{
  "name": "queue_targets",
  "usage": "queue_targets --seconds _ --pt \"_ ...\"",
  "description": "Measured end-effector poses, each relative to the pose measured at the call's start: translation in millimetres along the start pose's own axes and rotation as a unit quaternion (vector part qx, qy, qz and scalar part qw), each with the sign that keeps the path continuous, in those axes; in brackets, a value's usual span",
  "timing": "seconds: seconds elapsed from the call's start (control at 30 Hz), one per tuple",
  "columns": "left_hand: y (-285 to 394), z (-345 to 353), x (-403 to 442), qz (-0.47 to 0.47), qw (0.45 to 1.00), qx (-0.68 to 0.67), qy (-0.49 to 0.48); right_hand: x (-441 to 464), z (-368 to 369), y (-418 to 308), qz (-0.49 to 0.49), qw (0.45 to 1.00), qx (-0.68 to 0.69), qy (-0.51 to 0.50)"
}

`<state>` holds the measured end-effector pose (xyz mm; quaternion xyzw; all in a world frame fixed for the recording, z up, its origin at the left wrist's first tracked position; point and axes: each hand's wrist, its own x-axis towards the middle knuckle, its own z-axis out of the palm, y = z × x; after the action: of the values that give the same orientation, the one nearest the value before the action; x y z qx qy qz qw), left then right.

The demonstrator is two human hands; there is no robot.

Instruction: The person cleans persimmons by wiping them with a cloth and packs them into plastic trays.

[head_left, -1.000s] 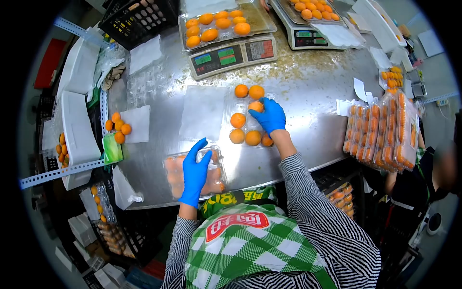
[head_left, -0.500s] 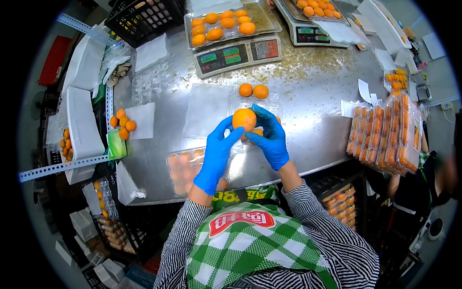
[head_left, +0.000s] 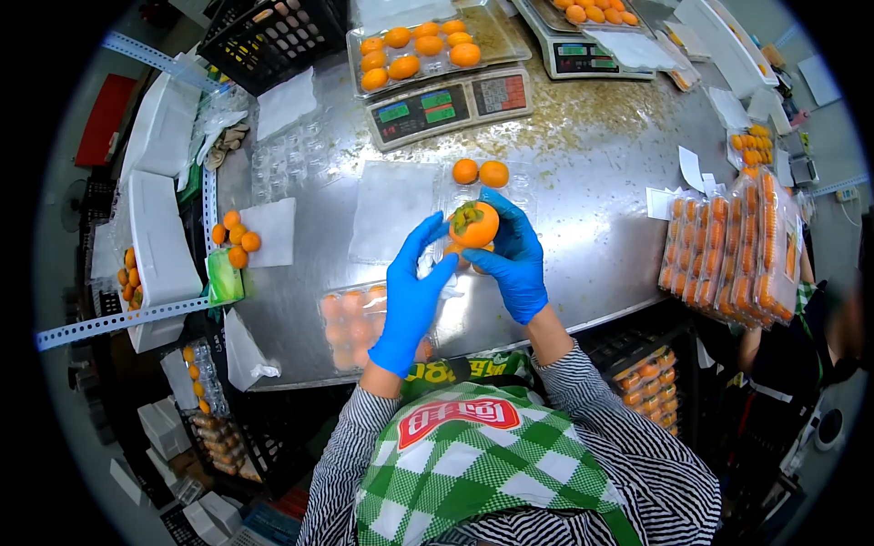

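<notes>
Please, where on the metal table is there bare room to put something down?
Widest: the metal table between the open tray and the stacked packs at right. Narrower: a strip between the large sheet and the left paper. Crowded: middle, under left hand and right hand; far side, with two scales.

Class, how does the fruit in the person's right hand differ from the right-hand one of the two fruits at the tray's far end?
The held fruit is lifted in the right hand; the tray fruit rests in the clear tray. The held fruit shows its green leafy cap, while the tray fruit shows only orange skin. The held fruit also looks larger in view than the tray fruit. Both are orange and roundish.
</notes>
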<state>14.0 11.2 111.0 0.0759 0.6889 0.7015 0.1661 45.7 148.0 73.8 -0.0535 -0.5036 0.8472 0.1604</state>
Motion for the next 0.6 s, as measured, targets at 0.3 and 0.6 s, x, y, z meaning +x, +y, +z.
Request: queue_targets --seconds 0.3,0.6 --pt "-5.4 -10.8 1.3 -0.161 0.977 -0.134 -0.049 -3.1 -1.9 9.5 -0.061 0.988 -0.123 -0.064" --pt "-6.6 -15.8 -1.2 -0.049 0.993 -0.096 -0.044 -0.7 -2.6 -5.7 0.027 0.991 0.030 -0.131"
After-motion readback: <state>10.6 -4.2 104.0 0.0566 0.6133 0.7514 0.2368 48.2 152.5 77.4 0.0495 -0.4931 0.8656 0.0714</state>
